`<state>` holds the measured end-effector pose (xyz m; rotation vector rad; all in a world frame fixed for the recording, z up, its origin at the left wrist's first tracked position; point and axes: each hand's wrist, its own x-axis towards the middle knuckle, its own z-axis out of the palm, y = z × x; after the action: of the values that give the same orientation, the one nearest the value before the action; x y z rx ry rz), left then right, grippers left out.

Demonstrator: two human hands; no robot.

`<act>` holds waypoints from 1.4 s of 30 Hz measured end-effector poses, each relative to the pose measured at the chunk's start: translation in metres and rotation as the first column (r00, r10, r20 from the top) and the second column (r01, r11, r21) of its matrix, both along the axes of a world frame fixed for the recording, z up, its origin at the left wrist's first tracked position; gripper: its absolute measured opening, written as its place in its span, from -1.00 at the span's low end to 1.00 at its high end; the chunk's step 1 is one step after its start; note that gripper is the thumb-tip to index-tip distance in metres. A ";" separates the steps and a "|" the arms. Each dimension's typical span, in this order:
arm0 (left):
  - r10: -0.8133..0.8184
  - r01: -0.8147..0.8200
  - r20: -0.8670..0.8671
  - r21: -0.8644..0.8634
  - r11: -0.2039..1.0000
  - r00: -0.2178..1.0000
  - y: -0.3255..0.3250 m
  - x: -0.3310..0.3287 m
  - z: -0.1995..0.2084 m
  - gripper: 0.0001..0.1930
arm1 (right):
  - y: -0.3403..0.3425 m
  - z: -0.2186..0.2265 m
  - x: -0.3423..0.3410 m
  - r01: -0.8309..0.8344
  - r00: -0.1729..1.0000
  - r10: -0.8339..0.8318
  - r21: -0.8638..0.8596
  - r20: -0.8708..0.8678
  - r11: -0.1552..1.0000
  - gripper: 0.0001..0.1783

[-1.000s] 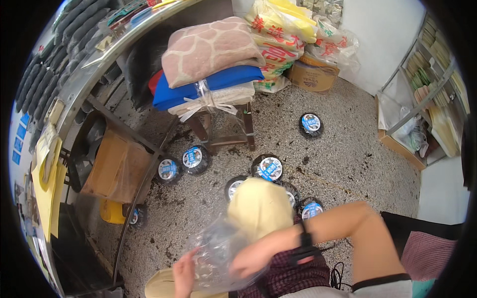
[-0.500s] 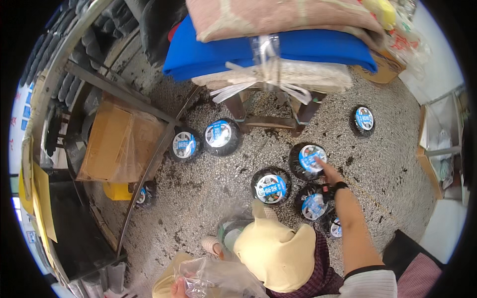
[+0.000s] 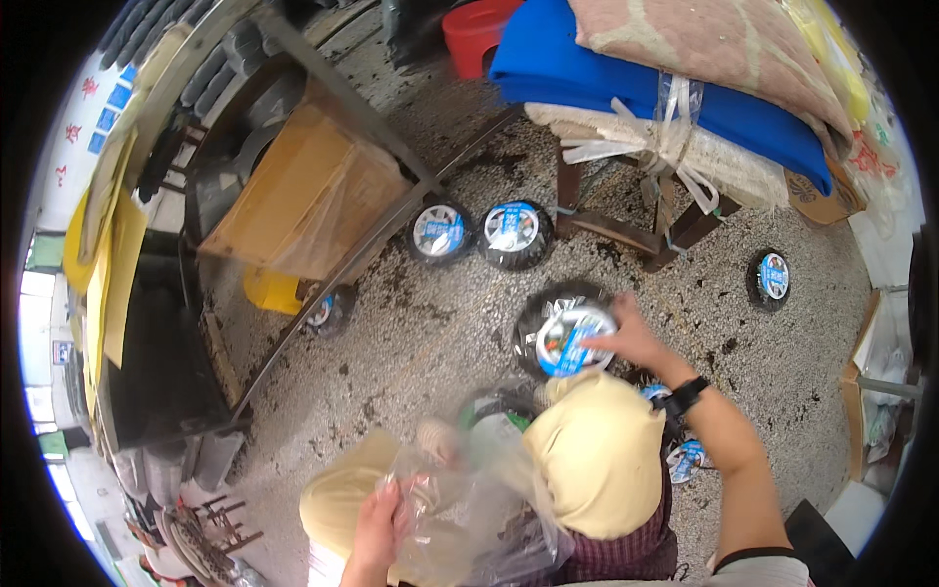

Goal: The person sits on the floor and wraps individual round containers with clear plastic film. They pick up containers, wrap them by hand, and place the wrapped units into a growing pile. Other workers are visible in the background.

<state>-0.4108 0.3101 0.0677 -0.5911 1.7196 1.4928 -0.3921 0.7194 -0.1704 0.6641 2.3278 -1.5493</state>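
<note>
My right hand [image 3: 636, 338], with a black band on the wrist, grips the edge of a black round wheel-like pack [image 3: 575, 354] with a blue and white label. Its thumb lies over the label, and another black rim shows behind it. At the lower middle, my left hand [image 3: 380, 519] pinches a clear plastic bag [image 3: 465, 514] that hangs open and crumpled. Beside the bag, a blurred dark and green thing [image 3: 494, 416] is partly hidden. More such packs lie by my right forearm, one of them [image 3: 689, 460] partly covered.
Two packs [image 3: 438, 231] sit by the metal frame [image 3: 342, 127], another [image 3: 771, 279] at the right. A wooden stand [image 3: 611, 233] bears folded blue cloth [image 3: 636, 73]. A cardboard box [image 3: 303, 196] is at the left, a red stool [image 3: 474, 34] behind. Cream cloth [image 3: 597, 460] bulges up near me.
The view has swung left, so the scene sits further right. My right hand has closed on a pack and drawn it nearer and leftward. My left hand and the bag have risen into view.
</note>
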 end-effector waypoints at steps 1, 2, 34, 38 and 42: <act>0.045 -0.048 0.058 0.050 0.998 0.997 0.006 -0.002 0.005 -0.55 | 0.005 0.040 -0.002 0.145 0.959 -0.159 -0.076 -0.236 0.986 0.30; 0.094 -0.126 0.144 0.230 0.965 0.985 -0.001 0.000 0.005 -0.55 | 0.007 0.103 -0.015 0.046 0.905 -0.185 -0.344 -0.384 0.938 0.30; -0.213 -0.148 0.173 0.981 0.128 0.962 -0.069 -0.010 -0.052 -0.50 | 0.073 -0.165 0.183 -0.147 0.785 0.104 0.019 0.610 0.989 0.19; 0.397 -0.370 0.067 -0.248 0.895 0.915 0.057 -0.006 0.032 -0.42 | 0.020 -0.108 0.213 -0.097 0.929 0.058 0.089 0.365 0.991 -0.67; 0.066 -0.267 0.302 0.695 0.668 0.951 -0.015 0.002 -0.015 -0.52 | 0.010 -0.084 0.264 0.115 0.923 -0.122 0.043 0.366 0.992 -0.19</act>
<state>-0.4084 0.2949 0.0531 -0.4738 0.7537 1.9682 -0.1286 0.7295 -0.2548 1.0213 2.0557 -1.3113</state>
